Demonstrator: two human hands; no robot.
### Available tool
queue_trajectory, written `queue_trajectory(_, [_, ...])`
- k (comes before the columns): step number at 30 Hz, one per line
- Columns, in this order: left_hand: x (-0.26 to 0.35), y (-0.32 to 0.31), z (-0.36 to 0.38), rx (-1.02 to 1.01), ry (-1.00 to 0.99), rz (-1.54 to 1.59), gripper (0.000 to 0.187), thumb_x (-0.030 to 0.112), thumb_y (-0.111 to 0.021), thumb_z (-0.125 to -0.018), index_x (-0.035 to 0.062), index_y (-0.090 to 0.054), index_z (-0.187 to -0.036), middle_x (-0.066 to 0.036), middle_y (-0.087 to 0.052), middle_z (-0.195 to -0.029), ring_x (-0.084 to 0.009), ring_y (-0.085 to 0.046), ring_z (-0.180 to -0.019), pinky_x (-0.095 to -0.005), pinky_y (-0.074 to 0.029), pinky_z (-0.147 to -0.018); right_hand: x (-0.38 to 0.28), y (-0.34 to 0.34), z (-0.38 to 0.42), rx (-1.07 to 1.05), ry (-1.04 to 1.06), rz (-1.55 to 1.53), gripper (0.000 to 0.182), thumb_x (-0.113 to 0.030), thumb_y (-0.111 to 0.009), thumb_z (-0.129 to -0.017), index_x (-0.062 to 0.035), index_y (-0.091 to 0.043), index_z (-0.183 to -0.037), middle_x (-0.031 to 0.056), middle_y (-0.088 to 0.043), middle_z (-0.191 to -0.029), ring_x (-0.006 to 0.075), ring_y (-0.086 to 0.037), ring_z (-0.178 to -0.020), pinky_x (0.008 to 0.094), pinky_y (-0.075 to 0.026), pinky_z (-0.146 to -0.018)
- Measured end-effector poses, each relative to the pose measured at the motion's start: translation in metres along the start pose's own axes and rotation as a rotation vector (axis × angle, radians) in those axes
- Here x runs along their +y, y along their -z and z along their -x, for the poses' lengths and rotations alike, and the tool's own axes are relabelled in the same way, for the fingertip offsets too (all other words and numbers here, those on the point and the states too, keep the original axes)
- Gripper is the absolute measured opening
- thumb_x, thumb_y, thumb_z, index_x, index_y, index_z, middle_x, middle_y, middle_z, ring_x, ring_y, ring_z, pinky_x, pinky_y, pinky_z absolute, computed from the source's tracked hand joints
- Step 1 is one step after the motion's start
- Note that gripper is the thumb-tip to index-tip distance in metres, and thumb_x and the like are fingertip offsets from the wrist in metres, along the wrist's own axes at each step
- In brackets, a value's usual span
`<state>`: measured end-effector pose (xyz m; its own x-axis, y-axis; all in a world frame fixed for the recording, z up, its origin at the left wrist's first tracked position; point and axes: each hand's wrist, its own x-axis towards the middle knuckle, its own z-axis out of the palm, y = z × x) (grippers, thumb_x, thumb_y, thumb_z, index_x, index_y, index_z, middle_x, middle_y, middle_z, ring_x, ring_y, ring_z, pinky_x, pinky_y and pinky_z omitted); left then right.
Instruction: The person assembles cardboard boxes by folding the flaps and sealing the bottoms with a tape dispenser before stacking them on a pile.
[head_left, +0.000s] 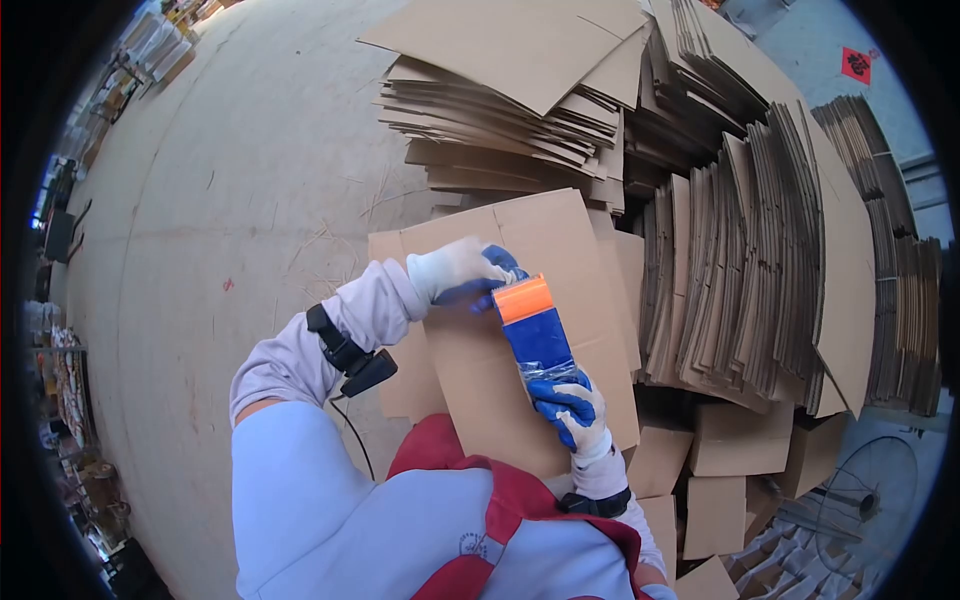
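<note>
My right hand (572, 408), in a white glove with blue coating, is wrapped round the lower end of a blue and orange tape dispenser (540, 335). Clear, shiny film shows just above its fingers. At the dispenser's orange end is my left hand (478, 272), gloved alike and slightly blurred, its fingers curled in by the jagged edge. Whatever those fingers pinch is too small to make out. Beneath both hands lies a flat cardboard sheet (470, 375), creased and close to my body.
Flattened cartons (490, 120) are piled beyond the sheet. More stand on edge in a row (740, 260) at the right. Cardboard boxes (740, 440) and a round fan (865, 500) are at lower right. Concrete floor (230, 180) with scraps stretches left. A cable (358, 440) hangs by my left arm.
</note>
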<state>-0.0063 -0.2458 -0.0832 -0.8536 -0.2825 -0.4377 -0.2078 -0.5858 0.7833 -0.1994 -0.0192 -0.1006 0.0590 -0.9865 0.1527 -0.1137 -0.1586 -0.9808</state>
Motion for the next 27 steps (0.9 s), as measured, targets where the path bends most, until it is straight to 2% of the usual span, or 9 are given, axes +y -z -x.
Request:
queue_trajectory(2, [0.01,-0.006,0.0,0.355,-0.06,-0.602,0.019,0.021,-0.066,-0.085,0.0029,-0.066,-0.079,-0.005,-0.061,-0.068,-0.016,-0.06,-0.058,-0.0294,-0.048,-0.054,-0.005,-0.002,-0.004,0.021,-0.039,0.007,0.03,-0.016,-0.061,-0.081,-0.0014,-0.069,-0.106,0.0128,-0.068,-0.102,0.0282,-0.064,-0.092,0.038,-0.049,-0.083])
queue_trajectory(3, [0.013,-0.003,-0.004,0.354,-0.057,-0.605,0.019,0.021,-0.066,-0.085,0.0029,-0.066,-0.079,-0.005,-0.061,-0.068,-0.016,-0.06,-0.058,-0.0294,-0.048,-0.054,-0.012,-0.005,-0.01,0.024,-0.039,0.004,0.03,-0.016,-0.061,-0.081,-0.0014,-0.069,-0.106,0.0128,-0.068,-0.102,0.0282,-0.064,-0.092,0.038,-0.049,-0.083])
queue_trajectory(5, [0.023,0.019,-0.023,0.526,-0.65,-1.384,0.012,0.017,-0.068,-0.078,0.0053,-0.068,-0.081,-0.011,-0.064,-0.076,-0.026,-0.064,-0.07,-0.0355,-0.052,-0.064,-0.029,-0.01,-0.027,0.103,-0.21,-0.117,0.031,-0.018,-0.06,-0.088,0.0016,-0.067,-0.111,0.0125,-0.065,-0.105,0.0211,-0.063,-0.088,0.0322,-0.049,-0.079])
queue_trajectory(6, [0.029,0.039,-0.035,0.635,-0.698,-1.425,0.012,0.016,-0.069,-0.073,0.0089,-0.069,-0.082,-0.014,-0.063,-0.082,-0.0325,-0.063,-0.079,-0.0395,-0.052,-0.071,-0.035,-0.011,-0.032,0.109,-0.206,-0.117,0.031,-0.018,-0.06,-0.088,0.0016,-0.067,-0.111,0.0125,-0.065,-0.105,0.0211,-0.063,-0.088,0.0322,-0.049,-0.079])
queue_trajectory(8, [0.059,0.085,-0.049,0.842,-0.438,-1.642,0.012,0.017,-0.07,-0.074,0.012,-0.07,-0.084,-0.01,-0.063,-0.089,-0.0309,-0.064,-0.083,-0.0392,-0.052,-0.074,-0.041,-0.011,-0.039,0.15,-0.227,-0.184,0.033,-0.02,-0.058,-0.093,0.0041,-0.064,-0.114,0.0117,-0.062,-0.107,0.0156,-0.062,-0.085,0.0272,-0.049,-0.075])
queue_trajectory(14, [0.042,0.11,-0.088,0.54,0.116,-1.502,0.03,0.034,-0.067,-0.083,0.0138,-0.072,-0.104,-0.012,-0.07,-0.101,-0.0309,-0.065,-0.097,-0.0384,-0.051,-0.085,-0.04,-0.012,-0.036,0.206,-0.273,-0.162,0.029,-0.013,-0.056,-0.092,0.0044,-0.064,-0.114,0.0106,-0.062,-0.106,0.0147,-0.06,-0.084,0.0271,-0.049,-0.075])
queue_trajectory(21, [-0.011,0.181,-0.123,0.116,0.297,-1.521,0.051,0.04,-0.059,-0.087,0.0164,-0.056,-0.132,-0.01,-0.061,-0.128,-0.0333,-0.059,-0.114,-0.0385,-0.047,-0.096,-0.04,-0.01,-0.037,0.161,-0.313,-0.163,0.03,-0.017,-0.055,-0.092,0.0005,-0.065,-0.114,0.012,-0.065,-0.107,0.0191,-0.062,-0.087,0.03,-0.049,-0.078])
queue_trajectory(24, [0.034,0.142,-0.103,0.325,0.547,-1.887,0.049,0.044,-0.055,-0.089,0.0124,-0.059,-0.126,-0.013,-0.063,-0.122,-0.0337,-0.059,-0.114,-0.0395,-0.046,-0.098,-0.037,-0.01,-0.037,0.138,-0.231,-0.032,0.031,-0.021,-0.053,-0.093,-0.0013,-0.065,-0.114,0.0136,-0.066,-0.112,0.0257,-0.062,-0.096,0.035,-0.049,-0.085])
queue_trajectory(27, [0.056,0.098,-0.101,0.71,-0.03,-1.451,0.063,0.056,-0.049,-0.092,0.0054,-0.057,-0.128,-0.021,-0.061,-0.121,-0.0371,-0.056,-0.116,-0.04,-0.044,-0.098,-0.034,-0.011,-0.04,0.149,-0.176,-0.083,0.032,-0.021,-0.051,-0.093,-0.0022,-0.065,-0.114,0.0144,-0.065,-0.114,0.0322,-0.06,-0.106,0.0394,-0.046,-0.092])
